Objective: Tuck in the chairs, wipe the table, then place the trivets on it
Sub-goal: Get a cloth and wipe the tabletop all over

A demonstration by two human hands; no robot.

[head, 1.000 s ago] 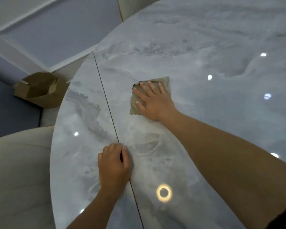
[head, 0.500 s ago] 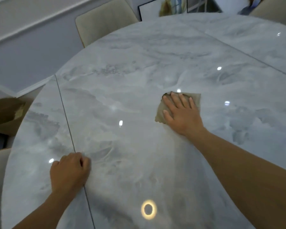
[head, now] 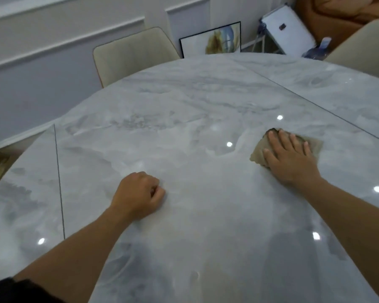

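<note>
While the right hand (head: pixel 291 158) lies flat on a brownish cloth (head: pixel 258 153), with its fingers straight and a little spread, it presses this cloth down on the grey marble table (head: pixel 195 101), on the right part of the top. The cloth comes out from under the hand at the left and at the far right (its middle is hidden by the palm). The left hand (head: pixel 138 193) rests on the table nearer to the person, well apart from the cloth; its fingers are curled into a loose fist and hold nothing. A thin dark seam (head: pixel 58 171) crosses the top to the left of this hand. Behind the far rim stands a beige chair (head: pixel 131 55), its back close to the table, and another beige chair (head: pixel 363 51) is at the far right. A framed picture (head: pixel 212 40) stands against the wall between them.
</note>
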